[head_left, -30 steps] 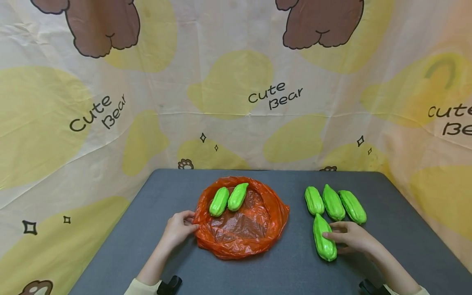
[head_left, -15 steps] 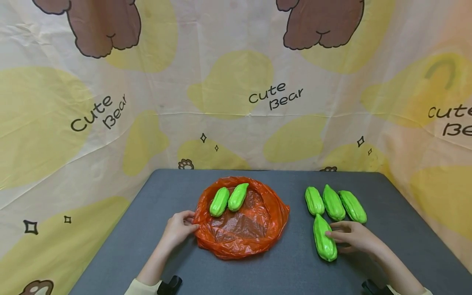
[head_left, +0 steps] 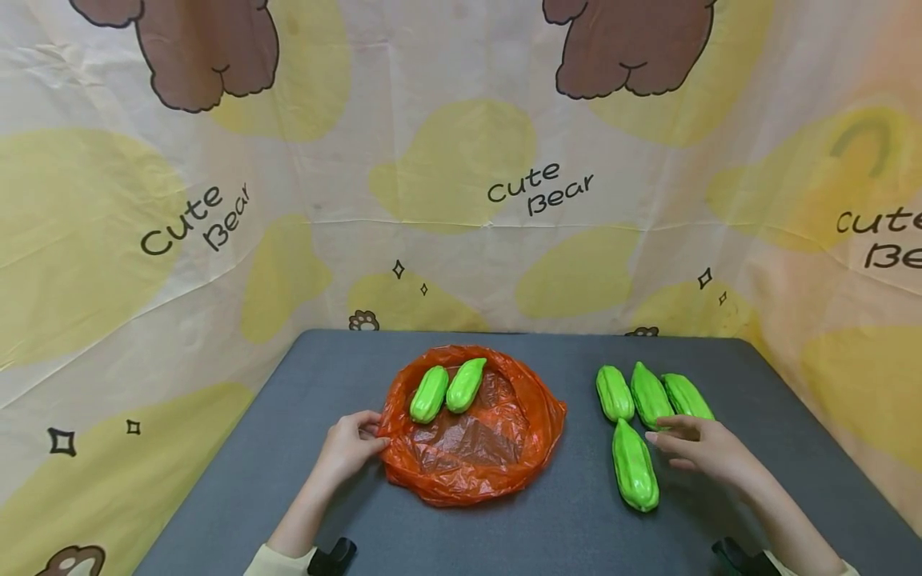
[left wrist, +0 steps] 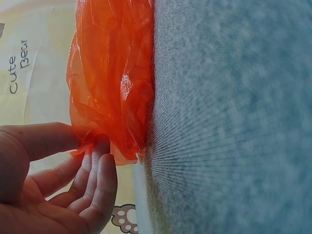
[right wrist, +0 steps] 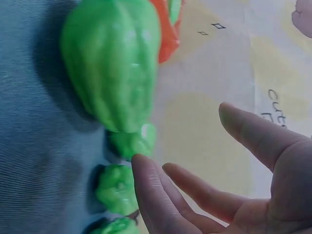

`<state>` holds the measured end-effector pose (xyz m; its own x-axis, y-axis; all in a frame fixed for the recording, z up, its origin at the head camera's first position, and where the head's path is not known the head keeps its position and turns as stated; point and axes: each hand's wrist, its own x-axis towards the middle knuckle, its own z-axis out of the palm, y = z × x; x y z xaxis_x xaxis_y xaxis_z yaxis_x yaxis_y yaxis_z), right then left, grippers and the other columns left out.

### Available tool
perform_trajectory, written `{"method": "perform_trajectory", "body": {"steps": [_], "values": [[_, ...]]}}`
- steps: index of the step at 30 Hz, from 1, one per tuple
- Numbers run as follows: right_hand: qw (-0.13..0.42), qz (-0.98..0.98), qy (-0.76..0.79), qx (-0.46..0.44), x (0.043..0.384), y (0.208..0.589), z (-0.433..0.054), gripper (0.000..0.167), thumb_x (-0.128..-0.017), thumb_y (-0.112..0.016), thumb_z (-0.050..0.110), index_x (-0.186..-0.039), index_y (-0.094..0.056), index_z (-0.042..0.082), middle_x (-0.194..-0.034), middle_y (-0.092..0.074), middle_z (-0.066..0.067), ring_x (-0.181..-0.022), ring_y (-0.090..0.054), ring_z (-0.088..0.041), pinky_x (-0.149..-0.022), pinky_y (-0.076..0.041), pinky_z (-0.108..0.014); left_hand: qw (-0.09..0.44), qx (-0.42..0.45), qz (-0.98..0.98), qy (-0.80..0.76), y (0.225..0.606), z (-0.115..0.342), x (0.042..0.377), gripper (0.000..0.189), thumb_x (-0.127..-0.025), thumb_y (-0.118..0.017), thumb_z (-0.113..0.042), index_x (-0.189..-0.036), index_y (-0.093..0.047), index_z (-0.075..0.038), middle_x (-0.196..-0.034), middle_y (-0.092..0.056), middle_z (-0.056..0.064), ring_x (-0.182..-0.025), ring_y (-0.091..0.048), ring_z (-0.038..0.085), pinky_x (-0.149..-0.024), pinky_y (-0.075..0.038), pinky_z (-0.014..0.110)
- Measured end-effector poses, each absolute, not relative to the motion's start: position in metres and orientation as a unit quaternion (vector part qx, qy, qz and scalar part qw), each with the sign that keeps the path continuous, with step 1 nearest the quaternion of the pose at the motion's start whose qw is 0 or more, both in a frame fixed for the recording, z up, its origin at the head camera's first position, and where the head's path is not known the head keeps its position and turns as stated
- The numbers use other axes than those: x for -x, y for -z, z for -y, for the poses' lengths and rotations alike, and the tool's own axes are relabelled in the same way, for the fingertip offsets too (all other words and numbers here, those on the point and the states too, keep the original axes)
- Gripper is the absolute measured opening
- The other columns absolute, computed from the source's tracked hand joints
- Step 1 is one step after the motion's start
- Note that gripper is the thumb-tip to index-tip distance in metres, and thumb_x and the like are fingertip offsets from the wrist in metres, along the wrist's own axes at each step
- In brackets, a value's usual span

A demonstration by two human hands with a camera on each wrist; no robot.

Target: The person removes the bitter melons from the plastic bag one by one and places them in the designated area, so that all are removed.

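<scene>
Currently, right hand point(head_left: 707, 452) spread, thumb well apart from fingers, nothing held. Near green vegetable point(head_left: 635, 472): on grey table point(head_left: 547, 536), just left of right fingertips, not touched; tapered tip points away from person. Left hand point(head_left: 349, 450): thumb and fingers pinch left edge of red plastic bag point(head_left: 468, 486). Bag mouth faces up; two green vegetables point(head_left: 429, 394) inside, toward far rim. Beyond right hand: three green vegetables point(head_left: 651, 392) in row, rightmost partly hidden by hand. Rear: printed backdrop point(head_left: 446, 192).
</scene>
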<state>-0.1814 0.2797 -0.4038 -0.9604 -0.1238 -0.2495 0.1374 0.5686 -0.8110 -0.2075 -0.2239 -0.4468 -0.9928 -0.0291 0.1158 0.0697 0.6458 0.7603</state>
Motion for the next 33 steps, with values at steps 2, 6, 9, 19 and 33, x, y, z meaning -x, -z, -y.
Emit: {"method": "perform_trajectory", "body": {"steps": [2,6,9,19,33], "values": [[0.127,-0.878,0.462,0.003,0.181,0.4,-0.28,0.072,-0.09,-0.061,0.041,-0.137,-0.039,-0.01,-0.128,-0.053,-0.029,-0.108,-0.062,-0.035,-0.084,-0.053,-0.04,0.056,0.008,0.905,0.421,0.447,0.224,0.208,0.029,-0.078,-0.072,-0.005,-0.105,-0.066,0.003,-0.085,-0.066,0.009,-0.071,-0.062,0.014,-0.06,-0.05,0.028],[0.101,-0.885,0.455,0.018,0.181,0.39,-0.277,0.07,-0.091,-0.06,0.041,-0.137,-0.041,-0.008,-0.125,-0.053,-0.027,-0.102,-0.066,-0.032,-0.083,-0.054,-0.039,0.049,-0.003,0.905,0.422,0.448,0.223,0.209,0.028,-0.078,-0.072,-0.005,-0.105,-0.066,0.001,-0.086,-0.066,0.008,-0.072,-0.062,0.014,-0.061,-0.05,0.027],[0.094,-0.886,0.454,0.024,0.183,0.383,-0.272,0.07,-0.09,-0.06,0.042,-0.138,-0.041,-0.006,-0.128,-0.051,-0.027,-0.102,-0.066,-0.031,-0.085,-0.053,-0.039,0.048,-0.005,0.906,0.42,0.447,0.223,0.209,0.028,-0.078,-0.072,-0.005,-0.105,-0.066,0.001,-0.086,-0.066,0.008,-0.073,-0.062,0.014,-0.061,-0.05,0.027],[0.073,-0.884,0.457,0.058,0.197,0.376,-0.245,0.065,-0.092,-0.06,0.037,-0.135,-0.043,-0.008,-0.124,-0.054,-0.028,-0.105,-0.063,-0.034,-0.083,-0.054,-0.039,0.045,0.001,0.905,0.424,0.446,0.223,0.208,0.029,-0.078,-0.073,-0.006,-0.105,-0.066,0.001,-0.087,-0.066,0.008,-0.074,-0.063,0.015,-0.062,-0.05,0.028],[0.084,-0.869,0.482,0.069,0.226,0.373,-0.211,0.064,-0.09,-0.062,0.041,-0.134,-0.048,-0.003,-0.124,-0.056,-0.024,-0.103,-0.065,-0.027,-0.084,-0.054,-0.04,0.043,-0.005,0.905,0.423,0.448,0.223,0.21,0.027,-0.078,-0.072,-0.005,-0.105,-0.066,0.0,-0.085,-0.065,0.006,-0.072,-0.061,0.014,-0.061,-0.05,0.027]]}}
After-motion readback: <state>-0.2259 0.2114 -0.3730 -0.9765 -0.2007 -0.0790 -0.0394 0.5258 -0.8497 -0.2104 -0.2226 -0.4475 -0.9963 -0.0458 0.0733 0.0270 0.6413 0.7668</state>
